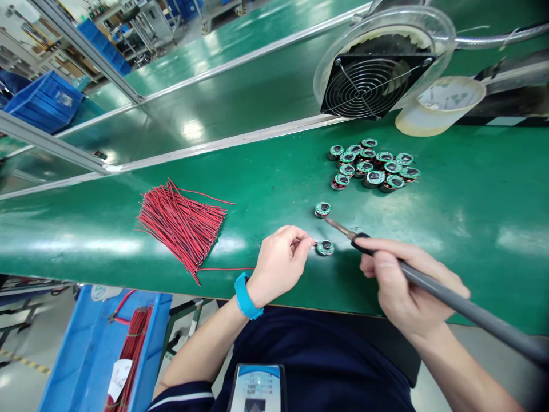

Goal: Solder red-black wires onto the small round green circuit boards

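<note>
Soldering iron [446,292] in right hand [397,283] — left hand [278,263] pinched

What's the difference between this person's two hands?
The left hand wears a blue wristband; the right hand shows none. The left hand pinches a thin wire beside a small round circuit board, while the right hand grips a soldering iron. Both are bare, over the green workbench.
</note>
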Demonstrator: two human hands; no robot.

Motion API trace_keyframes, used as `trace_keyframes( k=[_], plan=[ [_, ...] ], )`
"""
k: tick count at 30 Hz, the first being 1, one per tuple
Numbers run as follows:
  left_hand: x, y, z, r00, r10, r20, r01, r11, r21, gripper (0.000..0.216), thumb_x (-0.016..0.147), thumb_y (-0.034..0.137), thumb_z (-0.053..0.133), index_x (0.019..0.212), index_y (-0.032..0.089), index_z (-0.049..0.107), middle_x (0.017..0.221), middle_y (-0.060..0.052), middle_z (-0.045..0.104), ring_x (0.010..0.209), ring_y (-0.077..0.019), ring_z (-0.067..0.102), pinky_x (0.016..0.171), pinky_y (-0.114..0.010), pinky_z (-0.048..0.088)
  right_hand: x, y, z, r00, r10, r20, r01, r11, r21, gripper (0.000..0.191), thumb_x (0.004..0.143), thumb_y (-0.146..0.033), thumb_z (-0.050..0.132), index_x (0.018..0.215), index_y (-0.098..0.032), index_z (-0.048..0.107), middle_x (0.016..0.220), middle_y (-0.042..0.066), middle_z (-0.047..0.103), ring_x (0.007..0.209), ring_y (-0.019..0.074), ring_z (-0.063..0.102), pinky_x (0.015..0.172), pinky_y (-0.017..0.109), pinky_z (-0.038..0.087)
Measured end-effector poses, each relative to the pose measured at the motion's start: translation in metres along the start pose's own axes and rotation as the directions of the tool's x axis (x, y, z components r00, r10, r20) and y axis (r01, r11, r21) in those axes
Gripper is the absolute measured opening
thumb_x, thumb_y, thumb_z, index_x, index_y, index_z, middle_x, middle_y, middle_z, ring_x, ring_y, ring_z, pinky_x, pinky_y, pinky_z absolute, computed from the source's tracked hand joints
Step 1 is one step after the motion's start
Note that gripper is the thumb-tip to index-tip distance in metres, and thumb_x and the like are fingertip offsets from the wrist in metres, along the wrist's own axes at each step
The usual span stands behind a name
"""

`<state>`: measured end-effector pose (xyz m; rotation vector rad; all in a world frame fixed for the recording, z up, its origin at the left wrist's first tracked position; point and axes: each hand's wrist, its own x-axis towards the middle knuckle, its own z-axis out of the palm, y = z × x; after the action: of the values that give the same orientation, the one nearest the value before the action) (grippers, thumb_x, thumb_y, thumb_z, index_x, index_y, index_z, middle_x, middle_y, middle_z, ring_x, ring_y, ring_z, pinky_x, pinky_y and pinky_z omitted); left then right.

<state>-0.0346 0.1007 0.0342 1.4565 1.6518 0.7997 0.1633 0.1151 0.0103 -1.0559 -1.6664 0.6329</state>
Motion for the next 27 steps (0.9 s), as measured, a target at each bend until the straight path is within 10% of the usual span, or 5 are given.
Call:
trace_keyframes(
  k=[8,27],
  plan=[
    [-0.001,-0.002,0.0,1.0,-0.005,-0.001,0.005,1.0,-0.026,0.019,0.099,0.029,0.057,0.085,0.018,0.064,0.083,-0.001,0.062,0.073,-0.0131,0.054,0.066,-0.026,0.04,0.019,-0.001,0.012,0.956,-0.177,0.234,0.192,0.981,-0.039,0.04,0.099,-0.012,0.063,0.136,-0.027,0.061,0.106,0.005,0.067,0.091,0.0192,0.07,0.084,0.033,0.059],
    [-0.001,-0.001,0.0,1.0,-0.023,-0.007,0.022,1.0,-0.016,0.019,0.098,0.03,0.059,0.084,0.018,0.065,0.084,-0.002,0.065,0.073,-0.0124,0.056,0.065,-0.024,0.041,0.02,0.003,0.013,0.966,-0.134,0.223,0.14,0.99,-0.008,0.038,0.099,-0.012,0.064,0.134,-0.027,0.062,0.107,0.005,0.068,0.095,0.0194,0.071,0.088,0.033,0.06]
  ],
)
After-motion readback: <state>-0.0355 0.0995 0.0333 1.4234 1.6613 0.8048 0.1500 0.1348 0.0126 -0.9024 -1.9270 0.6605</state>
